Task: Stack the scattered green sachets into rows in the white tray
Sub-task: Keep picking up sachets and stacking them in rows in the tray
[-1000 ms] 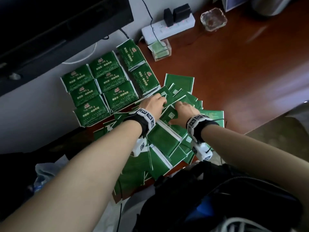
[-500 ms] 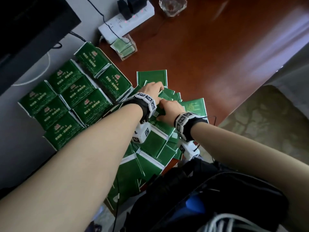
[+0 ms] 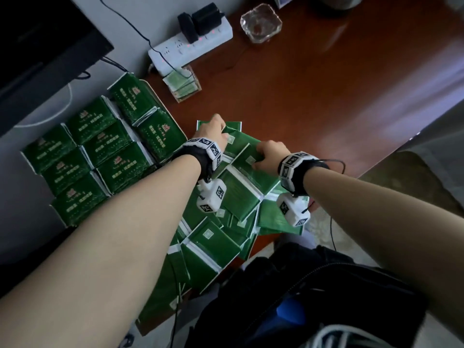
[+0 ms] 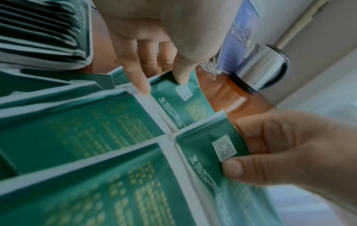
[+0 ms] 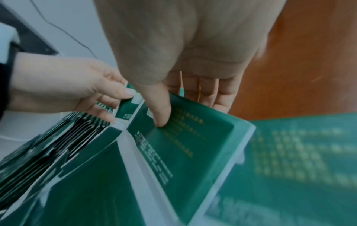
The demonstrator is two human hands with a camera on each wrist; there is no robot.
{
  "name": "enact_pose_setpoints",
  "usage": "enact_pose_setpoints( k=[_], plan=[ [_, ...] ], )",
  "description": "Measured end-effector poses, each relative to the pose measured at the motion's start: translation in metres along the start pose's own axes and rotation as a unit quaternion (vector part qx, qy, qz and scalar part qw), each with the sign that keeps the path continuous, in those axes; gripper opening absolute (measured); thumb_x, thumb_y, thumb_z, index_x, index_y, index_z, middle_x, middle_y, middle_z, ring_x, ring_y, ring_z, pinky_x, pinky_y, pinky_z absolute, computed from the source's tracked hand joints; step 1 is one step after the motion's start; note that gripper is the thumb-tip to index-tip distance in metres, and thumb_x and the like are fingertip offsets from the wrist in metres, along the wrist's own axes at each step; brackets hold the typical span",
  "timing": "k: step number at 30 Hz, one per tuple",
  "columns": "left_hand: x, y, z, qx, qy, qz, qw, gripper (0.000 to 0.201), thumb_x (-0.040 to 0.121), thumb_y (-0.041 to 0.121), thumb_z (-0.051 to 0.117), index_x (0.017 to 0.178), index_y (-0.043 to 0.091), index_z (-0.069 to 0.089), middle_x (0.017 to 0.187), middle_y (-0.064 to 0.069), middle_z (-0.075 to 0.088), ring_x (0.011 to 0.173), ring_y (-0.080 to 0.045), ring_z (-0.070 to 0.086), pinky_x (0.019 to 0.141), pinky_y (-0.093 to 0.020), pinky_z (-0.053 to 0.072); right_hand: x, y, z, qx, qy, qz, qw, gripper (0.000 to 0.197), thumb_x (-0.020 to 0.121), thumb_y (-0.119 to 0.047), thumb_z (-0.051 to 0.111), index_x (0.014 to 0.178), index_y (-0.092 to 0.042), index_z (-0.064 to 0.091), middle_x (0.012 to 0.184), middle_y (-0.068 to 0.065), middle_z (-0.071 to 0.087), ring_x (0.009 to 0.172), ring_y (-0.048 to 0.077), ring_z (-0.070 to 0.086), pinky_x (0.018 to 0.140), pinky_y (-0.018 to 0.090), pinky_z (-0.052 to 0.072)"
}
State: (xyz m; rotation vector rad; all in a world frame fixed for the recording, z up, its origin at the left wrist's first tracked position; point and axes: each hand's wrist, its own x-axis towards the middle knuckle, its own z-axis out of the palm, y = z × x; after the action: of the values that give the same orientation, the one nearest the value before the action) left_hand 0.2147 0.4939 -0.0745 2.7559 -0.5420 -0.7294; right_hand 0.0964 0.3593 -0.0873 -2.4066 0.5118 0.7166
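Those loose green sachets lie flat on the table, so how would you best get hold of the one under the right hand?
Probably by its raised far edge, coming from above and beyond. The sachet is thin and flat, tilted up off the pile, so a pinch fits: the right hand already has its thumb on the printed face and fingers behind it. The white sealed border gives a stiff strip to pinch.

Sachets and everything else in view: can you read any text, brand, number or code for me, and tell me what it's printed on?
No text reads clearly in any view.
Stacked sachets in the tray: gold logo and characters, too blurred to read.
Loose sachet pinched by the right hand: QR-style code and small print, unreadable.
Sachet under the left hand: the same, blurred.
Wrist bands: black-and-white markers, no words.
Power strip: no legible marking.
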Motion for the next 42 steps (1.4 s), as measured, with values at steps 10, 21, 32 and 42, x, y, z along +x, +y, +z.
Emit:
enact_pose_setpoints(
  k=[10,21,32,42],
  plan=[
    [0.053,0.087,0.003,-0.121,0.105,-0.154,0.975,0.018,0.094,0.014,0.059,0.112,0.013,0.057,0.112,-0.014,0.065,0.105,-0.034,0.061,0.081,-0.033,0.045,0.07,0.091,-0.126,-0.026,-0.009,-0.047,0.998,0.032,0.091,-0.019,0.066,0.122,-0.012,0.064,0.109,0.01,0.068,0.095,0.027,0.062,0.078,0.032,0.053],
    [0.074,0.146,0.005,-0.167,0.095,-0.148,0.97,0.012,0.086,0.011,0.065,0.096,0.018,0.061,0.087,0.005,0.06,0.078,-0.02,0.059,0.064,-0.027,0.045,0.104,0.154,-0.225,-0.161,0.052,-0.078,0.983,0.026,0.084,-0.011,0.057,0.109,-0.017,0.064,0.104,0.013,0.065,0.083,0.03,0.059,0.069,0.036,0.054],
    [0.012,0.139,0.061,0.096,-0.099,0.023,0.99,0.084,0.079,0.049,0.067,0.151,0.035,0.025,0.164,0.004,0.009,0.149,-0.022,0.013,0.12,-0.051,0.017,0.075,0.181,-0.157,-0.281,-0.037,-0.18,0.942,0.095,0.081,-0.055,0.063,0.154,-0.017,0.017,0.163,0.009,0.01,0.148,0.03,0.018,0.118,0.051,0.023],
    [-0.03,0.186,0.136,0.173,0.005,0.029,0.984,0.104,0.079,0.076,0.043,0.156,0.011,0.014,0.165,-0.008,0.003,0.151,-0.025,0.006,0.121,-0.052,0.008,0.034,0.261,-0.122,-0.296,0.0,-0.298,0.907,0.089,0.087,-0.054,0.053,0.156,-0.017,0.012,0.166,0.005,-0.004,0.152,0.026,0.002,0.122,0.054,0.005]
  ],
)
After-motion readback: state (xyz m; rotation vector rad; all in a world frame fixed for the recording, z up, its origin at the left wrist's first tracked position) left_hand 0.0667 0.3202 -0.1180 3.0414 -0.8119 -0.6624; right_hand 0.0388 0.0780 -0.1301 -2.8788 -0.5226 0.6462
